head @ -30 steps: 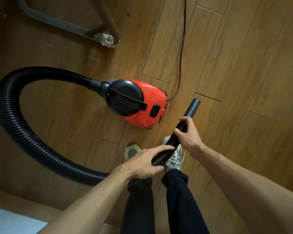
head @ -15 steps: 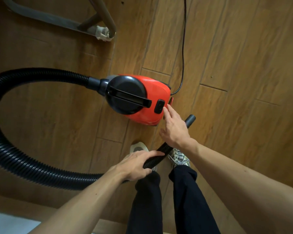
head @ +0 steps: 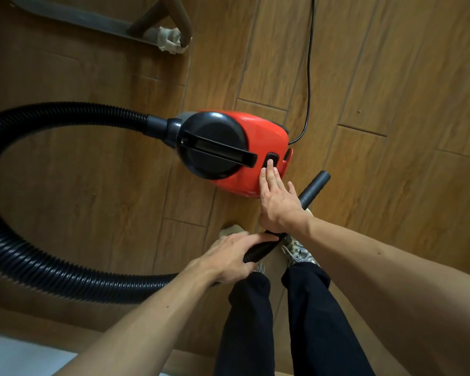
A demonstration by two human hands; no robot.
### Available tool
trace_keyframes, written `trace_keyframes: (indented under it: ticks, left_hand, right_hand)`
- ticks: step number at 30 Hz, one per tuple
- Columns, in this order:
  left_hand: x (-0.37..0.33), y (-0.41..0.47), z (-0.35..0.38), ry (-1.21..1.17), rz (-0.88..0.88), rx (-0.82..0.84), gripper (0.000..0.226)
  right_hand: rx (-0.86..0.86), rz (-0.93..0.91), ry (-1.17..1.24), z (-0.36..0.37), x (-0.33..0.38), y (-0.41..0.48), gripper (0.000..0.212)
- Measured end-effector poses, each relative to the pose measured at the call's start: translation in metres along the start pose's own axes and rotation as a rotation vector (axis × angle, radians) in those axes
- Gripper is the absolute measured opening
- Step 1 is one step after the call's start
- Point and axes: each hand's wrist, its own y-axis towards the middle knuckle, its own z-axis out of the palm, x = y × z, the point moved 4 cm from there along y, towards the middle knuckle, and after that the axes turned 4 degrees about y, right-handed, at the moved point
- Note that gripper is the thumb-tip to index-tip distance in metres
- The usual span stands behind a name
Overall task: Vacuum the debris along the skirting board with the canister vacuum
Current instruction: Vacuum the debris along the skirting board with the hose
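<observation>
A red canister vacuum (head: 258, 137) sits on the wooden floor (head: 391, 104), just beyond the person's shoes (head: 300, 252). The right hand (head: 278, 202), fingers straight, presses the black button (head: 271, 158) on the vacuum's right end. The left hand (head: 228, 256) curls around the black ribbed hose (head: 25, 256) near its nozzle (head: 314, 188), which points far right. The hose loops wide to the left.

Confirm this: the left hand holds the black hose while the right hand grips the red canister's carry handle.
Not quite. The head view shows the right hand not gripping the carry handle: its straight fingers rest on the black button of the red canister, beside the handle. The left hand does hold the black hose.
</observation>
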Motion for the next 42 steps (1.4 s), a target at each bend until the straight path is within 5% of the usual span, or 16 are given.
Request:
trace_keyframes:
  ticks: [9,14,18,27,42]
  left_hand:
    - [-0.004,-0.011,0.012,0.033,-0.011,0.044,0.071]
    - [-0.008,-0.016,0.010,0.029,-0.019,-0.007,0.072]
    - [-0.017,-0.019,0.005,-0.002,-0.040,-0.072,0.077]
    - [-0.061,-0.025,-0.013,-0.127,-0.030,-0.133,0.080]
    - [-0.103,-0.038,-0.046,-0.178,-0.238,-0.197,0.064]
  right_hand:
    - [-0.106,-0.135,0.185,-0.017,-0.015,-0.016,0.095]
    - [-0.294,0.040,0.250,-0.011,-0.054,-0.053,0.063]
    - [-0.278,0.270,0.607,0.005,-0.085,-0.079,0.047]
    - [-0.230,0.292,1.402,0.005,-0.074,-0.106,0.077]
    - [-0.313,0.145,1.404,-0.061,-0.073,-0.117,0.082]
